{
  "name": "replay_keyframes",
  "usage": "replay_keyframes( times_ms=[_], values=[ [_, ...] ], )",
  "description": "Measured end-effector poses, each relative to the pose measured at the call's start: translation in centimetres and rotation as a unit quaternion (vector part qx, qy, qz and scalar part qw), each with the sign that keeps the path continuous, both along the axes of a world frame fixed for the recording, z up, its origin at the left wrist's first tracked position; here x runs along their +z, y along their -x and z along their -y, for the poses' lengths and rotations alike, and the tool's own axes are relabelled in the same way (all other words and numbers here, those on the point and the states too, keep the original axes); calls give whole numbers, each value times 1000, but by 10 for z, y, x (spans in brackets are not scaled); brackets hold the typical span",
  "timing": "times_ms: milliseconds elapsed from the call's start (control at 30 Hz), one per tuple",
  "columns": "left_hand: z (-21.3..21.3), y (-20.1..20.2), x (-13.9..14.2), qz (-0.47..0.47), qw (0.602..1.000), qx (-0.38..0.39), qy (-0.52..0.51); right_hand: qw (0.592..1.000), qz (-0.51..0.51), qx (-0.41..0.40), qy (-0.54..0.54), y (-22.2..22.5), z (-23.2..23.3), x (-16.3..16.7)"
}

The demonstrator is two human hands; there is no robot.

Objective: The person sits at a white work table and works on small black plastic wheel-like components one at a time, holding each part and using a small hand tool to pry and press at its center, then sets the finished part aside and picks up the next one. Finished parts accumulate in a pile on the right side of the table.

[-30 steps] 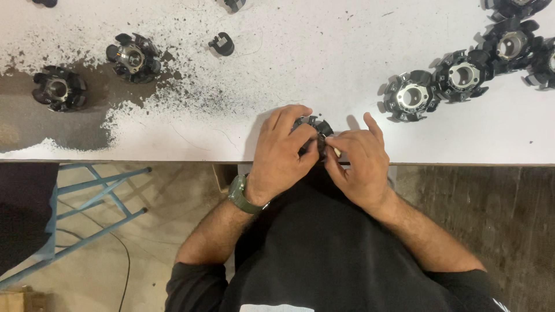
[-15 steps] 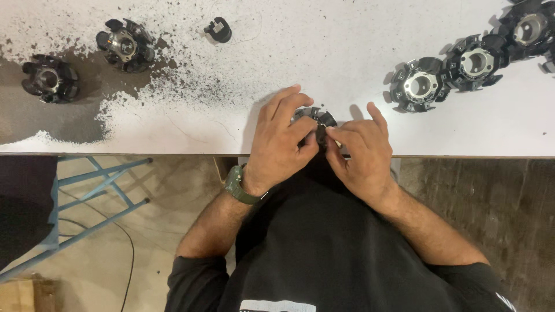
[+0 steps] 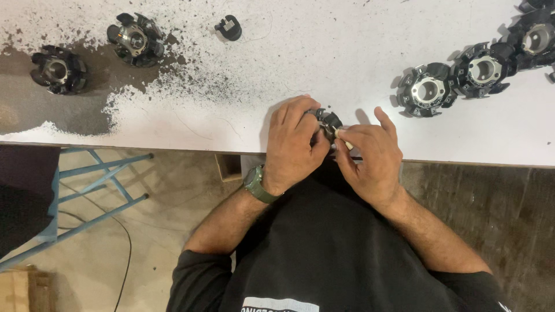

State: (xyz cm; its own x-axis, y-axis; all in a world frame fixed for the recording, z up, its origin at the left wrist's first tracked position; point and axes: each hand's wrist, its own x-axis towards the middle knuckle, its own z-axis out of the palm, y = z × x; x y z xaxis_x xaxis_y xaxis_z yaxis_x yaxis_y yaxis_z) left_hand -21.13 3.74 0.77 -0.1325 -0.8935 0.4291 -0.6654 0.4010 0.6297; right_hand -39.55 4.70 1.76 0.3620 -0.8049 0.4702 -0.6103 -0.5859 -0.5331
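- The left hand, a green-strapped wristwatch on its wrist, sits at the lower middle of the frame, fingers curled shut over a small black finned metal part held at the near edge of the white table.
- The right hand comes in from the right, thumb and forefinger pinched together against the same part's near side; its other fingers are spread, the forefinger pointing up-frame.
- Most of the part is hidden under the left fingers; only a dark rim with a bright centre shows between the hands. Whether the right fingertips grip something of their own is too small to tell.
- Just right of the hands, further up, three black finned rings with silver cores lie in a row running to the upper right corner, the last cut off.
- At the upper left, two similar rings rest amid black grit, with a small black cap near the top centre.
- A blue metal frame stands below the table, lower left.
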Motion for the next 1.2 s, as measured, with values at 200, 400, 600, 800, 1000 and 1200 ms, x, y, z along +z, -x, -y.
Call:
replay_keyframes(
  times_ms=[200, 400, 600, 800, 1000, 1200],
  values=[
    [-1, 1, -6, 4, 1000, 0, 16, 999, -16, -2, 30, -1, 0, -3],
    [-1, 1, -2, -4, 1000, 7, 18, 998, -57, -12, 29, -3, 1, 0],
    [4, -20, 18, -31, 999, -16, 19, 1000, -4, -5, 28, 1, 7, 4],
    [15, -27, 24, 44, 997, -62, 11, 999, 43, -23, 16, -8, 15, -4],
    [21, -34, 27, 86, 991, -90, 43, 998, 56, -11, -6, -8, 15, -8],
    [18, -28, 32, 95, 985, -145, 25, 1000, 25, -10, 2, -7, 19, -11]
  ],
)
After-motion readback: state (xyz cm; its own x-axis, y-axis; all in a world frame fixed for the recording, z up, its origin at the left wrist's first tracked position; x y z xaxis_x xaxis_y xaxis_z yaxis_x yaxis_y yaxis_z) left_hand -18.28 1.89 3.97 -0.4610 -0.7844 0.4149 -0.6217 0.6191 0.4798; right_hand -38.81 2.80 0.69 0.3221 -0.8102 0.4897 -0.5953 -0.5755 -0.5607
